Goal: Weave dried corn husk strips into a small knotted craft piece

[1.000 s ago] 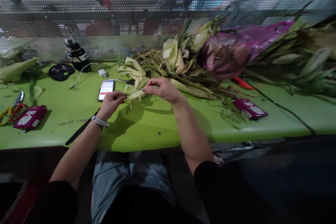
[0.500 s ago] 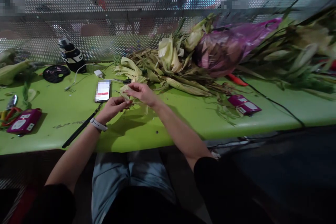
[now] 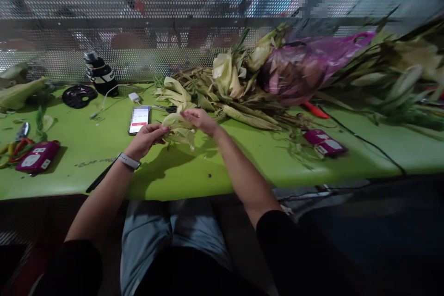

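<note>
My left hand point(image 3: 147, 137) and my right hand point(image 3: 201, 120) both grip a small bundle of pale green corn husk leaves point(image 3: 179, 130) just above the green table point(image 3: 194, 171). The left hand, with a white watch band at the wrist, pinches the bundle's left end. My right hand's fingers curl over the bundle's top right. A phone point(image 3: 139, 119) with a lit screen lies just left of the hands.
A heap of husks and corn ears point(image 3: 229, 88) and a purple plastic bag point(image 3: 305, 67) lie behind the hands. Magenta packets point(image 3: 34, 157) point(image 3: 324, 142), scissors, a charger cable, a black disc point(image 3: 79, 95) and a dark bottle point(image 3: 100, 74) rest on the table. A perforated metal screen backs it.
My right hand drew back from the right toward the left hand, then both kept working the husk bundle, which now hangs a little lower and fuller between them.
</note>
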`<state>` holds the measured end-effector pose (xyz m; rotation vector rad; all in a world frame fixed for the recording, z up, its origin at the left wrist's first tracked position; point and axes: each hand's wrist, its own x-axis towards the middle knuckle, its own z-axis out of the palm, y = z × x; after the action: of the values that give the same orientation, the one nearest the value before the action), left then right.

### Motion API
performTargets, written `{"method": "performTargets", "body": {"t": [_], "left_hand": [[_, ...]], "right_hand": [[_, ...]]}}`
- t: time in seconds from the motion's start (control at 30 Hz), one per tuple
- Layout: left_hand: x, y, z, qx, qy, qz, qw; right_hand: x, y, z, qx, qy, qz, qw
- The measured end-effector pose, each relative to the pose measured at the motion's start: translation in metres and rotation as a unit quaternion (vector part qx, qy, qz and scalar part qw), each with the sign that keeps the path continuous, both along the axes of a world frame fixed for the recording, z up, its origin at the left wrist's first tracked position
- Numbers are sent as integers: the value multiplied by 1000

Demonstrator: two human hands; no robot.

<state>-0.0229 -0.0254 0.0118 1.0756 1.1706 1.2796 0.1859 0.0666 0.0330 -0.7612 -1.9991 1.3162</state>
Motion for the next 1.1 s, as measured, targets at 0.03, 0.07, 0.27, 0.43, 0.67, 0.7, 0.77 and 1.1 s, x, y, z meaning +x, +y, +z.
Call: {"method": "performTargets", "body": {"t": [0.03, 0.07, 0.27, 0.43, 0.67, 0.7, 0.77, 1.1], "left_hand": [[-1, 1, -1, 0, 2, 5, 1000], [-1, 2, -3, -1, 4, 8, 1000], [-5, 7, -10, -29, 10, 30, 999], [-6, 8, -11, -30, 5, 58, 998], [-3, 6, -7, -39, -17, 73, 996], [-3, 6, -6, -44, -20, 79, 996], [-2, 6, -6, -53, -23, 92, 994], [-1, 8, -8, -56, 13, 95, 994]], "right_hand": [[3, 2, 1, -14, 10, -2, 1000], [7, 4, 2, -29, 19, -2, 999], [20, 12, 6, -155, 112, 23, 981], [15, 11, 4, -243, 181, 1, 953], [1, 17, -6, -346, 236, -140, 897], [-1, 17, -6, -360, 256, -152, 884], [-2, 17, -4, -362, 308, -148, 867], [-12, 3, -12, -84, 306, -4, 948]]}}
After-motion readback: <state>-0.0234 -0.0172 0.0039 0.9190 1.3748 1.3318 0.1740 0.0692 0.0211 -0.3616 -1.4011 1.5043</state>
